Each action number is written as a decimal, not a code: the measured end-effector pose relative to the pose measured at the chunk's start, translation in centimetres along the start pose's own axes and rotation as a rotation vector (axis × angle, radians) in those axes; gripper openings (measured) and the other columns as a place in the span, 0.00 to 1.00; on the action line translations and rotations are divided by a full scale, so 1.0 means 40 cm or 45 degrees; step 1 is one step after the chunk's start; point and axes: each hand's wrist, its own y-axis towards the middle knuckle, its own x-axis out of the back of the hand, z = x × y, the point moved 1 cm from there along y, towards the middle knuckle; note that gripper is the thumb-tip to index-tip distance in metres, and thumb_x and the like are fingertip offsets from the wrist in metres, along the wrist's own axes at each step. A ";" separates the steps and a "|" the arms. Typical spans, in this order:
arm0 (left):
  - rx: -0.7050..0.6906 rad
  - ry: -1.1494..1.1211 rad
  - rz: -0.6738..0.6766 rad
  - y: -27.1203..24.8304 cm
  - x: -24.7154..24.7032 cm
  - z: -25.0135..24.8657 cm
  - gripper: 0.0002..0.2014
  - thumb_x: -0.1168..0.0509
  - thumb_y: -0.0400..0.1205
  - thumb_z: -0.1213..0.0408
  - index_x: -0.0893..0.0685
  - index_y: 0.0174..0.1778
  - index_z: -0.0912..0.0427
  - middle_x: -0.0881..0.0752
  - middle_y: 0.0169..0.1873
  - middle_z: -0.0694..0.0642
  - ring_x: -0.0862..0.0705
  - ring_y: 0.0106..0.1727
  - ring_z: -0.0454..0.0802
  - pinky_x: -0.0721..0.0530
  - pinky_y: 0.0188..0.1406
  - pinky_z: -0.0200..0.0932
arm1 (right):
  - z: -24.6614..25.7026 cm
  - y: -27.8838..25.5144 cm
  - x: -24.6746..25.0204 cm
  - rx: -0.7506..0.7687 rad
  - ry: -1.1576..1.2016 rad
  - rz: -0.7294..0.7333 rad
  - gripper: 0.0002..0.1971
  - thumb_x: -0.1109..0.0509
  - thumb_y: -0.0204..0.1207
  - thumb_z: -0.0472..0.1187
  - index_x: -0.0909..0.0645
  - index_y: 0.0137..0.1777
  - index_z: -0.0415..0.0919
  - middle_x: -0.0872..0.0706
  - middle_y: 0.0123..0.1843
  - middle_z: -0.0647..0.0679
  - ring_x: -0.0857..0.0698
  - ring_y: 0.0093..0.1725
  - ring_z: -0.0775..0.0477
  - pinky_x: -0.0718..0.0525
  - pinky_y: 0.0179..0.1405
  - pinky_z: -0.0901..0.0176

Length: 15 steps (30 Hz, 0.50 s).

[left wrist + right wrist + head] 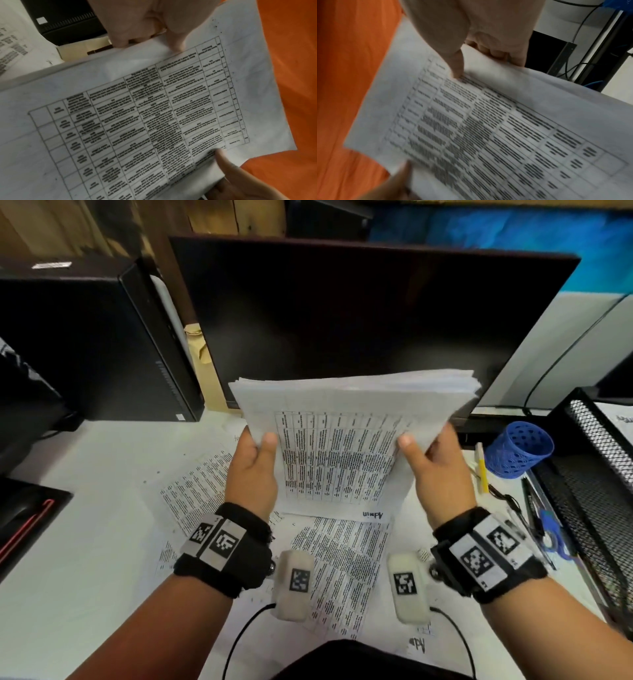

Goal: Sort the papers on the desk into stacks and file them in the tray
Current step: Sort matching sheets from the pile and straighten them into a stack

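Note:
A thick stack of printed sheets [342,440] stands nearly upright above the desk, a table of text on its top page. My left hand [255,467] grips its left edge, thumb on the front and fingers behind. My right hand [435,467] grips the right edge the same way. The left wrist view shows the stack [137,115] with my left hand [145,27] at its top edge. In the right wrist view the stack [488,128] is blurred under my right hand [479,40]. Loose printed sheets [342,559] lie flat on the desk below. A black mesh tray [596,460] stands at the right.
A dark monitor [359,320] stands right behind the stack. A black computer case [96,344] is at the back left. A blue pen cup [517,450], pens and scissors [548,529] lie between the papers and the tray. Another sheet lies in the tray's upper level.

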 end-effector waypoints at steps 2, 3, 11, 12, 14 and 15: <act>-0.030 -0.024 0.015 -0.007 -0.010 -0.006 0.13 0.47 0.87 0.56 0.27 0.60 0.31 0.18 0.53 0.31 0.22 0.57 0.28 0.27 0.53 0.24 | -0.016 -0.023 -0.003 0.012 -0.072 -0.001 0.20 0.37 0.81 0.37 0.30 0.74 0.44 0.19 0.61 0.63 0.22 0.59 0.75 0.24 0.69 0.66; -0.052 -0.034 0.022 -0.012 -0.014 -0.011 0.13 0.48 0.87 0.57 0.29 0.57 0.29 0.19 0.52 0.31 0.22 0.56 0.27 0.27 0.52 0.22 | -0.012 -0.028 -0.003 0.040 -0.078 -0.025 0.20 0.39 0.82 0.35 0.31 0.74 0.42 0.21 0.60 0.65 0.24 0.56 0.82 0.27 0.63 0.79; -0.122 -0.030 0.146 -0.047 -0.053 0.023 0.13 0.44 0.86 0.61 0.37 0.62 0.40 0.23 0.59 0.38 0.23 0.56 0.23 0.26 0.46 0.15 | -0.025 -0.073 -0.005 0.052 -0.005 -0.070 0.17 0.39 0.82 0.33 0.33 0.66 0.50 0.23 0.55 0.71 0.24 0.51 0.85 0.29 0.45 0.90; -0.098 -0.001 0.151 -0.047 -0.055 0.038 0.15 0.43 0.85 0.60 0.37 0.65 0.43 0.23 0.60 0.41 0.22 0.56 0.25 0.26 0.45 0.15 | -0.041 -0.078 -0.006 0.013 -0.009 -0.057 0.18 0.39 0.82 0.33 0.34 0.66 0.53 0.23 0.55 0.71 0.24 0.50 0.86 0.29 0.45 0.91; -0.054 0.063 0.159 -0.046 -0.061 0.060 0.19 0.41 0.84 0.60 0.36 0.69 0.48 0.23 0.61 0.43 0.22 0.57 0.30 0.25 0.43 0.17 | -0.080 -0.086 -0.006 -0.072 -0.025 -0.041 0.18 0.41 0.83 0.34 0.36 0.65 0.57 0.23 0.54 0.72 0.24 0.47 0.87 0.28 0.42 0.91; -0.024 0.087 0.157 -0.046 -0.066 0.071 0.20 0.40 0.84 0.59 0.36 0.71 0.50 0.23 0.62 0.43 0.22 0.58 0.33 0.25 0.45 0.19 | -0.098 -0.090 -0.007 -0.117 -0.029 -0.031 0.18 0.41 0.83 0.34 0.36 0.64 0.57 0.23 0.52 0.71 0.23 0.45 0.86 0.27 0.40 0.90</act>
